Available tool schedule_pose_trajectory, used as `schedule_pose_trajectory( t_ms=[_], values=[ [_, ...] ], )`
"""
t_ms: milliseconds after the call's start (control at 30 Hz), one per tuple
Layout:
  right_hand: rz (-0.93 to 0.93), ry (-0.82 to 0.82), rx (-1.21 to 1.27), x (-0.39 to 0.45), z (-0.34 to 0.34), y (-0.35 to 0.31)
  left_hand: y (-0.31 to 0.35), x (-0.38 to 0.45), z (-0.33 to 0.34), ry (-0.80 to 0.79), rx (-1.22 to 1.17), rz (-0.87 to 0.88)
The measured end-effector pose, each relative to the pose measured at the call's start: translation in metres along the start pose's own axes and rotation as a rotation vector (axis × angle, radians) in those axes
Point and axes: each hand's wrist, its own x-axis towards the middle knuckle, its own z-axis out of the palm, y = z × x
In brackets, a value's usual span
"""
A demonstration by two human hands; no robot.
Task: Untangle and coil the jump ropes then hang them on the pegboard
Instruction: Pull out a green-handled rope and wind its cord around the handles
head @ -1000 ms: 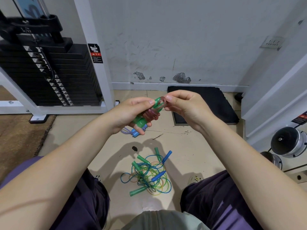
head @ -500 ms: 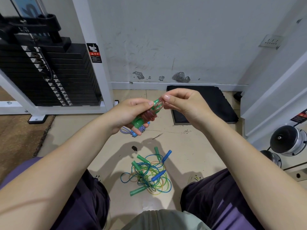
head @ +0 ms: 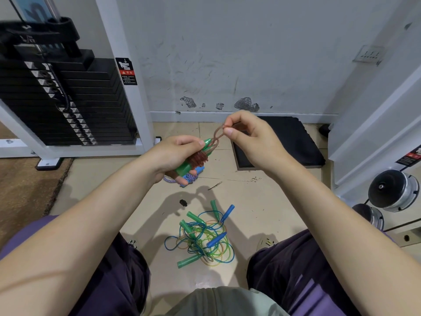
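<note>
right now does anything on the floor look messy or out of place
Yes. A tangled pile of jump ropes lies knotted on the floor tiles between the person's knees, green and blue handles pointing every way. Dark debris sits beside it. The wall's paint is chipped above the baseboard.

I see one jump rope (head: pixel 197 157) held up above the floor: two green handles side by side, brown cord wound tightly around their middle, and a loose brown loop (head: pixel 217 134) rising from the top end. Below it on the tile lies a tangled pile (head: pixel 200 238) of blue, green and yellowish cords with green and blue handles (I can't count the ropes).
</note>
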Motion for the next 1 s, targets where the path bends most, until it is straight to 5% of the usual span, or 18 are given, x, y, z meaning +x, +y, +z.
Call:
schedule_pose_trajectory(
  t_ms=[400,767,1000],
  values=[
    [0.193,-0.037,0.259,0.002,-0.011,0.009,0.001,-0.007,-0.004,-0.206,0.102,0.108],
    [0.213,0.196,0.343,0.007,-0.007,0.014,0.001,-0.001,0.007,-0.068,0.026,0.241],
    [0.177,0.271,0.23,0.008,-0.008,0.011,-0.001,0.0,0.003,-0.082,0.053,0.171]
  ],
)
